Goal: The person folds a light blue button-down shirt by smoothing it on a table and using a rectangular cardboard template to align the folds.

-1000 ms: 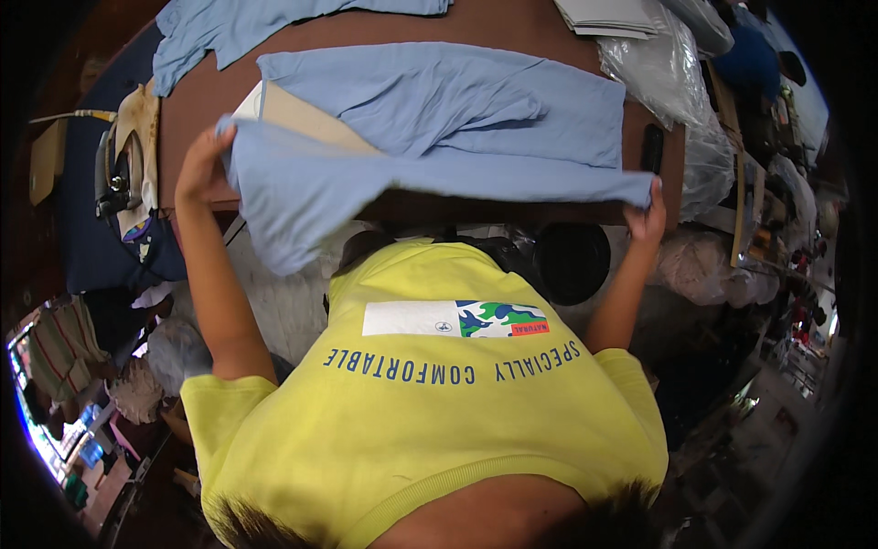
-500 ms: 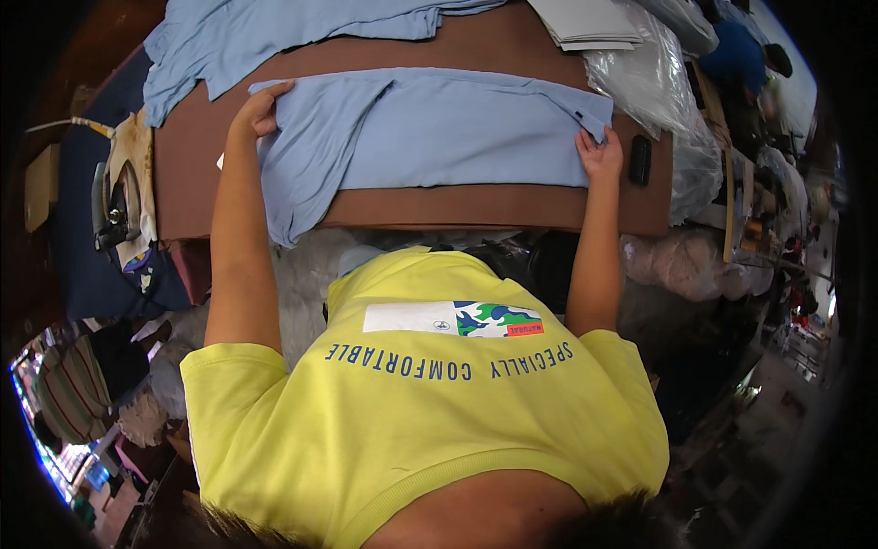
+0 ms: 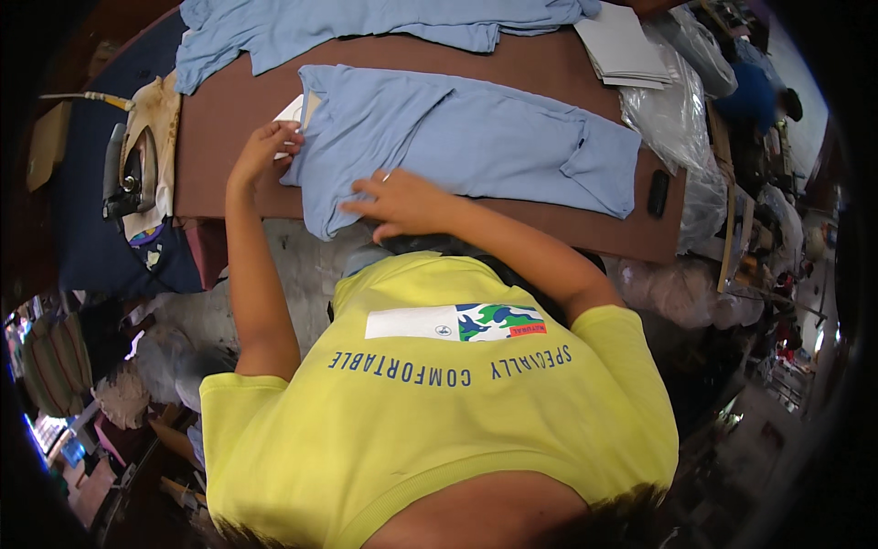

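A light blue garment (image 3: 512,137), folded into a long strip, lies on the brown tabletop with loose creases at its left part. Against its left edge is my left hand (image 3: 262,154), fingers bent together; whether they pinch the cloth or a card is hidden. A white card or board (image 3: 291,112) shows behind these fingers, partly under the garment. My right hand (image 3: 407,203), slightly blurred, reaches across to the garment's near edge, left of its middle. Its fingers are spread and it grips nothing.
More light blue garments (image 3: 366,23) lie along the far side. An iron (image 3: 137,178) rests on a scorched cloth at the left. White sheets (image 3: 622,46), clear plastic bags (image 3: 672,101) and a small black object (image 3: 658,193) are at the right of the brown tabletop (image 3: 229,119).
My right hand has left the garment's right end and come across to its left part. My left hand has moved nearer along the left edge, and more of the white card shows.
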Tool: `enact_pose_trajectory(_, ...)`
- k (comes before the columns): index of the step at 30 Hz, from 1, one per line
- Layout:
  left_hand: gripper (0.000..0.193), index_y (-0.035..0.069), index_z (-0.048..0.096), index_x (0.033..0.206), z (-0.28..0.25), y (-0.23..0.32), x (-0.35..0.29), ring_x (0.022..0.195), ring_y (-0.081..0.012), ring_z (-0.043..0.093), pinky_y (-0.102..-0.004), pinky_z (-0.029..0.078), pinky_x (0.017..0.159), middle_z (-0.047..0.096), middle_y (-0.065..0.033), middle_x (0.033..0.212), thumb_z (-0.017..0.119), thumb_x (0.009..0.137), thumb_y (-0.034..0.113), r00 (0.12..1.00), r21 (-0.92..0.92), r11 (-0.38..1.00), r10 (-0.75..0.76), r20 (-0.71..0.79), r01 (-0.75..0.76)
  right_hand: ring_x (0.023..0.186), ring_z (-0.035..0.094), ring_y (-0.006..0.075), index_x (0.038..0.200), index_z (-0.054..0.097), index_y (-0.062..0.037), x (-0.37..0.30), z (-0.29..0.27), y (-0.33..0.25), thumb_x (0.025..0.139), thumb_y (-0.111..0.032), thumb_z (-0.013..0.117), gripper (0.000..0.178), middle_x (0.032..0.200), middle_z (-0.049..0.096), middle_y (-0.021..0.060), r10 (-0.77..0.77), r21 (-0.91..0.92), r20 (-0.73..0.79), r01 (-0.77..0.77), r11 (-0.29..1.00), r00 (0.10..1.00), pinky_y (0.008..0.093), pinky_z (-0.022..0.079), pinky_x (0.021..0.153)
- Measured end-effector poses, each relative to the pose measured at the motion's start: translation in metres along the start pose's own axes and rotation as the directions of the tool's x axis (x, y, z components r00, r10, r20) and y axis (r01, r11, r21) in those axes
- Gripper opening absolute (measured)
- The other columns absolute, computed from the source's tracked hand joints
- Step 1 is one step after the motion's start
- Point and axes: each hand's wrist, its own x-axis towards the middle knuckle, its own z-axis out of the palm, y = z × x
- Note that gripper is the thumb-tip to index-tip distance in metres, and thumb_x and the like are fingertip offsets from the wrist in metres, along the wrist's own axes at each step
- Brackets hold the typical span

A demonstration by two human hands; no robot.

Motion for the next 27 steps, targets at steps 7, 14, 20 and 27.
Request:
enact_pose_trajectory(7, 0.031, 0.009, 0.058, 0.102, 0.005, -0.025, 0.008, 0.079, -0.0076, 0.053, -0.0213, 0.042, 0.074, 0.06, -0.0007, 0.089, 0.051, 0.087, 0.035, 0.996, -0.171, 0.985, 0.022, 0.083, -0.008, 0.085, 0.053, 0.0225, 0.091, 0.057, -0.0105, 0.02, 0.03, 0.01, 0.077, -0.013, 0.058, 0.014, 0.09, 0.057, 0.0066, 0.122, 0.177, 0.107, -0.14, 0.974, 0.987, 0.0344, 0.044, 0.073)
enact_pose_trajectory(14, 0.037, 0.006, 0.057, 0.103, 0.004, -0.02, 0.01, 0.073, -0.0084, 0.054, -0.022, 0.044, 0.069, 0.06, -0.0024, 0.085, 0.049, 0.088, 0.039, 0.997, -0.152, 0.988, 0.0, 0.083, 0.013, 0.099, 0.052, 0.018, 0.09, 0.057, -0.0012, -0.107, -0.123, 0.038, 0.077, 0.003, 0.049, 0.016, 0.099, 0.057, 0.0067, 0.65, 0.649, -0.002, -0.493, 0.579, 0.76, 0.0291, 0.039, 0.088)
enact_pose_trajectory(20, 0.025, 0.005, 0.057, 0.095, 0.017, -0.02, 0.019, 0.071, -0.012, 0.054, -0.0256, 0.044, 0.064, 0.059, -0.0041, 0.082, 0.059, 0.083, 0.026, 0.999, 0.025, 0.999, 0.041, -0.02, -0.041, 0.089, 0.054, 0.0206, 0.101, 0.056, -0.0067, -0.231, -0.111, 0.077, 0.073, -0.002, 0.061, 0.029, 0.1, 0.056, 0.0066, 0.808, 0.267, -0.447, -0.805, 0.53, 0.384, 0.0286, 0.044, 0.077)
enact_pose_trajectory(27, 0.029, 0.005, 0.056, 0.097, 0.159, 0.029, -0.022, 0.099, -0.029, 0.049, -0.0382, 0.037, 0.088, 0.055, -0.0125, 0.1, 0.066, 0.07, 0.01, 0.49, 0.626, 0.395, 0.871, -0.023, -0.673, 0.091, 0.053, 0.0242, 0.103, 0.056, -0.0126, -0.289, -0.084, 0.076, 0.07, -0.019, 0.069, 0.035, 0.095, 0.056, 0.0074, 0.76, -0.164, -0.494, -0.904, 0.396, 0.422, 0.0392, 0.04, 0.081)
